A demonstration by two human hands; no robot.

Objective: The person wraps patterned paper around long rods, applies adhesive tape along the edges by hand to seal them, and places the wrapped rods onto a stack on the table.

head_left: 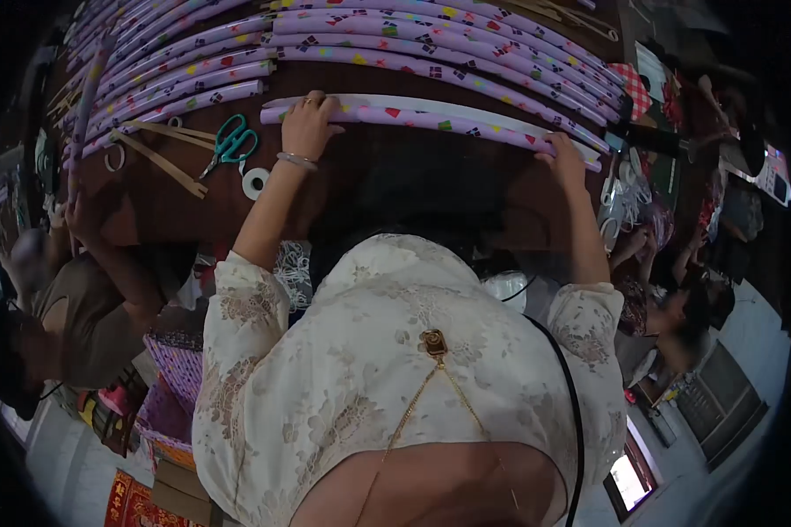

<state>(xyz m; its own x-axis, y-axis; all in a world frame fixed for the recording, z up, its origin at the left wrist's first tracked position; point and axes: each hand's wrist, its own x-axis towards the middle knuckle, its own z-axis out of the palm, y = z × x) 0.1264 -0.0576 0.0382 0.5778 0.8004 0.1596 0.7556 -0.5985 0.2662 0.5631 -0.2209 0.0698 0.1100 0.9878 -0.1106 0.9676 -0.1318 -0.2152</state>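
A purple roll of wrapping paper (431, 119) with a colourful gift print lies across the dark table in front of me. Along its far side a strip of white underside (413, 104) shows. My left hand (310, 123) lies over the roll near its left end, fingers curled across the paper. At the other end, my right hand (564, 161) grips the roll between thumb and fingers. Teal-handled scissors (235, 140) and a roll of white tape (255, 183) sit to the left of my left forearm.
Several finished-looking purple rolls (448, 53) lie in rows beyond. Wooden strips (163, 162) rest at the left. A person (88, 307) at the left holds an upright purple roll (88, 114). Other people work at the right, near clear plastic packaging (624, 198).
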